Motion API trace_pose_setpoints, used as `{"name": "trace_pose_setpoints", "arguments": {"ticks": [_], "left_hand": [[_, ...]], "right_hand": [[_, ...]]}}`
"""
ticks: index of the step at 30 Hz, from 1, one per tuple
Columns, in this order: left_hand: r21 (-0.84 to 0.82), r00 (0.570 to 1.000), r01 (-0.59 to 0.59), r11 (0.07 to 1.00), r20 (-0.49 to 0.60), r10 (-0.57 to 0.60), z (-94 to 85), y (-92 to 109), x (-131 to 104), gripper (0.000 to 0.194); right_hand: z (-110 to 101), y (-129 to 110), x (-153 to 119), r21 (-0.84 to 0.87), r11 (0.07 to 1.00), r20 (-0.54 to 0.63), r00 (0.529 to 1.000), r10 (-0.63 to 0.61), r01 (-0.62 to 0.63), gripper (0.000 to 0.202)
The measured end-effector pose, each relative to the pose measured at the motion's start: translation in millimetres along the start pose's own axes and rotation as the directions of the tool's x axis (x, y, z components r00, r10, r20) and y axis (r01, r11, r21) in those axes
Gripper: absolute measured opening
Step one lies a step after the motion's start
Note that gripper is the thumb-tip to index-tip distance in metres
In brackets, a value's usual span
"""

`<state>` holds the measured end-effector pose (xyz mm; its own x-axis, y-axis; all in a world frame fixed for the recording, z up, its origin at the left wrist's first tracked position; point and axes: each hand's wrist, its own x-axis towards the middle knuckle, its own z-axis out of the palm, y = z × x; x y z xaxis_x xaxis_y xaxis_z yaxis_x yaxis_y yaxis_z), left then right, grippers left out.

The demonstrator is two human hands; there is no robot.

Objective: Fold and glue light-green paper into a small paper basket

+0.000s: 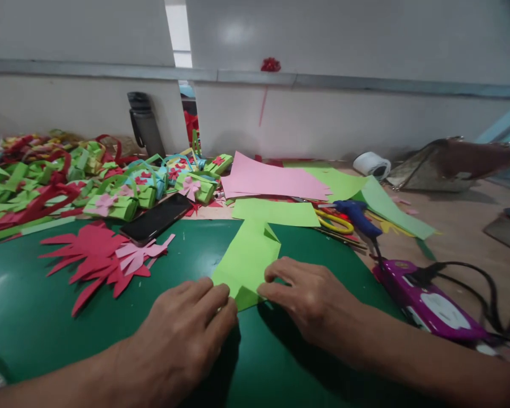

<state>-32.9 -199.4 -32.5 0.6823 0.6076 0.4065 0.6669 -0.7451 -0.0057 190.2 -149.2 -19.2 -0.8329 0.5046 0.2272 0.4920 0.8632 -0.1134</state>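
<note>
A strip of light green paper (250, 255) lies on a green mat (195, 241), creased near its close end. My left hand (191, 328) has its fingers curled on the strip's lower left corner. At the lower right edge, my right hand (306, 289) pinches the paper between thumb and fingers. A small fold stands up near the strip's upper right. Just beyond lies another light green piece (276, 212), partly meeting the strip's far end. To the left are red paper cut-outs (93, 249) with a pink paper bow (140, 253) on top.
Behind the mat lie pink sheets (272, 178), a black phone (157, 218), and a heap of small green paper bags (110, 207). A dark bottle (145, 124) stands by the wall. At right are yellow-handled scissors (335, 222), a blue glue gun (359, 218), and a purple power strip (429, 300) with cables.
</note>
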Motion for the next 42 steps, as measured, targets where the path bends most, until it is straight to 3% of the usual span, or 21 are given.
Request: {"name": "trace_pose_setpoints", "arguments": {"ticks": [3,6,9,15,24,30,32,33,34,35,36,40,42], "left_hand": [[0.008,0.999,-0.022,1.000,0.025,0.022,9.8,4.4,-2.2,0.019],[-0.042,0.974,0.069,0.997,0.218,-0.058,14.0,4.1,-1.1,0.030],[-0.058,0.947,0.146,0.988,0.298,-0.122,10.4,2.4,2.8,0.037],[-0.113,0.926,0.176,0.978,0.355,-0.126,5.3,-1.4,7.1,0.056],[-0.132,0.939,0.128,0.983,0.334,-0.078,11.8,-8.5,3.5,0.051],[-0.065,0.935,0.095,0.993,0.348,-0.066,18.0,-9.7,10.6,0.040],[-0.062,0.942,0.072,0.995,0.333,-0.048,22.3,-10.4,10.9,0.035],[-0.084,0.948,0.040,0.996,0.319,-0.011,23.9,-10.3,10.7,0.034],[-0.083,0.946,0.046,0.995,0.323,-0.016,24.9,-9.7,10.5,0.034],[-0.090,0.939,0.065,0.994,0.343,-0.031,25.2,-8.9,10.1,0.035],[-0.093,0.934,0.091,0.991,0.354,-0.053,24.9,-7.8,9.6,0.037],[-0.112,0.930,0.129,0.985,0.359,-0.081,20.2,-5.8,5.0,0.032],[-0.144,0.936,0.125,0.982,0.345,-0.069,17.2,-6.7,1.7,0.023]], "right_hand": [[10.0,1.1,-2.2,0.045,0.999,0.082,0.996,-0.030,0.026,0.021],[15.8,0.2,-1.5,0.077,0.997,0.129,0.991,-0.026,0.017,0.020],[19.9,0.5,-1.2,0.119,0.992,0.076,0.996,-0.043,0.033,0.022],[23.0,3.4,-4.6,0.127,0.986,-0.001,0.994,-0.107,0.106,0.026],[25.2,6.0,-9.9,-0.005,0.990,-0.216,0.967,-0.138,0.141,0.031],[25.3,10.3,-5.6,-0.104,0.990,-0.287,0.950,-0.122,0.096,0.037],[28.3,10.1,-5.8,-0.117,0.990,-0.254,0.962,-0.101,0.073,0.035],[30.3,9.6,-6.5,-0.130,0.988,-0.354,0.927,-0.123,0.081,0.035],[32.3,8.8,-7.6,-0.125,0.988,-0.213,0.970,-0.113,0.087,0.029],[34.0,7.9,-9.0,-0.120,0.990,-0.214,0.972,-0.093,0.069,0.026],[35.3,6.9,-10.4,-0.115,0.993,-0.310,0.949,-0.065,0.030,0.027],[34.6,4.0,-13.8,-0.060,0.998,-0.152,0.988,-0.027,0.018,0.029],[32.9,3.3,-13.9,-0.055,0.998,-0.181,0.983,-0.022,0.012,0.033]]}}
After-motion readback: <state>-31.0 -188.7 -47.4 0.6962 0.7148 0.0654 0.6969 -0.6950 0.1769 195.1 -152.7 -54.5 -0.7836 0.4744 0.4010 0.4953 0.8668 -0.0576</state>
